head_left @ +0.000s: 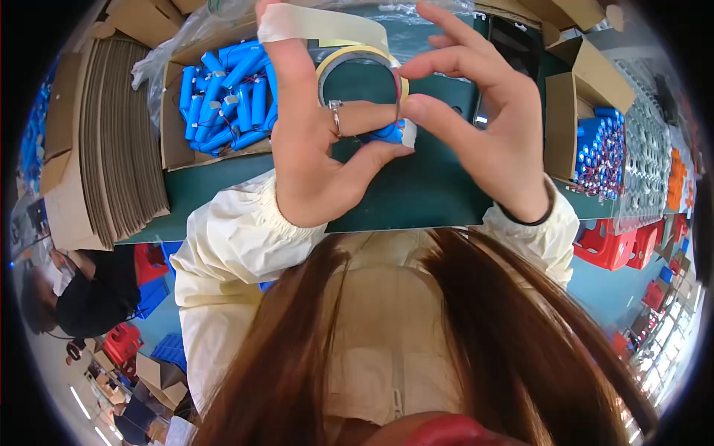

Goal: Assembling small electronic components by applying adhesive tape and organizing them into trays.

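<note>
Blue cylinder [388, 134], white end facing right, long axis mostly hidden, is above the green table [446, 193]. Left to right: stacked cardboard [123, 134]; carton [172, 111] of blue cylinders [258, 102]; left hand [312, 163] pinching the cylinder, tape strip [323, 26] across one finger; tape roll [357, 52] behind; right hand [494, 104] alongside, grip unclear; another carton [561, 126].
</note>
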Demonstrator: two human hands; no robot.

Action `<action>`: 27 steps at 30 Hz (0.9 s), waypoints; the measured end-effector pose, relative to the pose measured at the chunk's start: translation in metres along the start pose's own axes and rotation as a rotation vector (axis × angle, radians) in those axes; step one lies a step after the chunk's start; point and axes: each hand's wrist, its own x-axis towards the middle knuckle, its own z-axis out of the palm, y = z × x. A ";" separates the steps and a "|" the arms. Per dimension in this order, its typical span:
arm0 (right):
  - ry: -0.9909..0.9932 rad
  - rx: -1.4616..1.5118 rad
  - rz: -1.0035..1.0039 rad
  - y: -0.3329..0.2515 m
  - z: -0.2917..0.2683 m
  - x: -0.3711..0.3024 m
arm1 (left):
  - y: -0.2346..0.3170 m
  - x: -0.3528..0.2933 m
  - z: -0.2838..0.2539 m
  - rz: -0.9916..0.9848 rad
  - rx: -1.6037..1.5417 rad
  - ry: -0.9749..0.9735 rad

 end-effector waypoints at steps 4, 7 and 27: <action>0.290 0.311 -0.774 -0.010 0.005 -0.013 | 0.019 0.007 -0.001 0.319 0.510 -0.099; 0.272 0.018 -0.349 -0.029 -0.015 -0.033 | -0.001 -0.003 0.006 0.276 0.286 0.020; 0.246 -0.271 -0.631 -0.014 0.014 -0.026 | -0.006 -0.006 0.012 -0.114 -0.204 0.134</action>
